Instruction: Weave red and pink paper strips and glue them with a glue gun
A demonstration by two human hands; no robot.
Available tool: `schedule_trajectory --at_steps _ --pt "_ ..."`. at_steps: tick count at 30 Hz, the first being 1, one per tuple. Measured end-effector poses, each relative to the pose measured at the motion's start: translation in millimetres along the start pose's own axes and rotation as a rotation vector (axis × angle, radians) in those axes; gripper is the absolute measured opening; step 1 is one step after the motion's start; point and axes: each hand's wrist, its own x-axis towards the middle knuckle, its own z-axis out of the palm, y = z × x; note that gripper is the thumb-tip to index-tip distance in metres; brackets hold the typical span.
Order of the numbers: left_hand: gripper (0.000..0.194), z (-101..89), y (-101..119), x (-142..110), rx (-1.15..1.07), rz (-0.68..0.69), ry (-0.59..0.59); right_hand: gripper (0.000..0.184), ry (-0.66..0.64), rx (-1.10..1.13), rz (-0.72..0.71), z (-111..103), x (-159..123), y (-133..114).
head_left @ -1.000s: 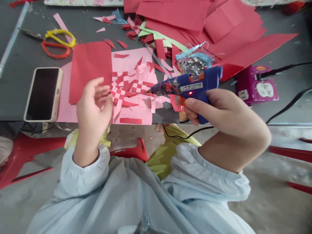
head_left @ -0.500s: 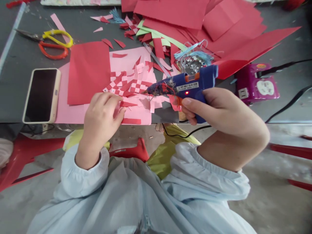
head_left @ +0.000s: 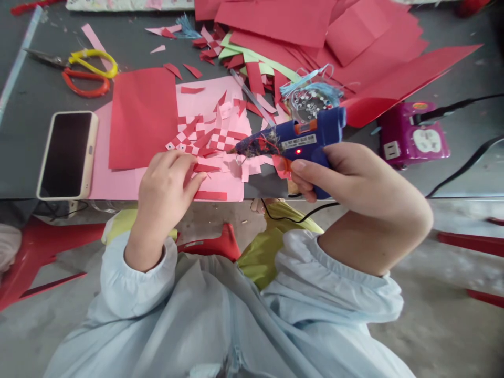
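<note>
My right hand [head_left: 346, 176] is closed round the grip of a blue hot glue gun [head_left: 299, 139], a finger on its orange trigger; its nozzle points left at a woven piece of red and pink paper strips [head_left: 208, 142]. My left hand [head_left: 167, 184] rests at the near edge of that weave, fingers curled and pressing on a loose red strip [head_left: 205, 168]. The weave lies on a pink sheet [head_left: 220, 184] near the table's front edge.
A phone [head_left: 66, 153] lies at the left, scissors [head_left: 79, 71] with yellow and red handles behind it. A red sheet [head_left: 142, 118] sits beside the weave; a heap of red paper [head_left: 334, 37] fills the back. A purple power strip [head_left: 413, 137] with cables stands at the right.
My left hand dropped from a raised, open pose down onto the red strip beside the weave. The glue gun slid a little to the left and lower.
</note>
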Motion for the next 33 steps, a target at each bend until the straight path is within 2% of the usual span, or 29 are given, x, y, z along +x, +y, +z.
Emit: schedule_trajectory --at_steps 14,23,27,33 --pt "0.020 4.9 2 2 0.032 -0.012 0.054 0.041 -0.005 -0.064 0.054 -1 1 0" --pt "0.017 8.4 2 2 0.046 -0.040 0.078 0.038 -0.136 -0.029 -0.031 8 8 -8" --pt "0.018 7.5 2 2 0.035 -0.058 0.073 0.034 -0.201 0.014 0.005 15 12 -12" --pt "0.018 5.5 1 3 0.005 -0.068 0.067 0.042 -0.194 -0.029 -0.025 21 16 -14"
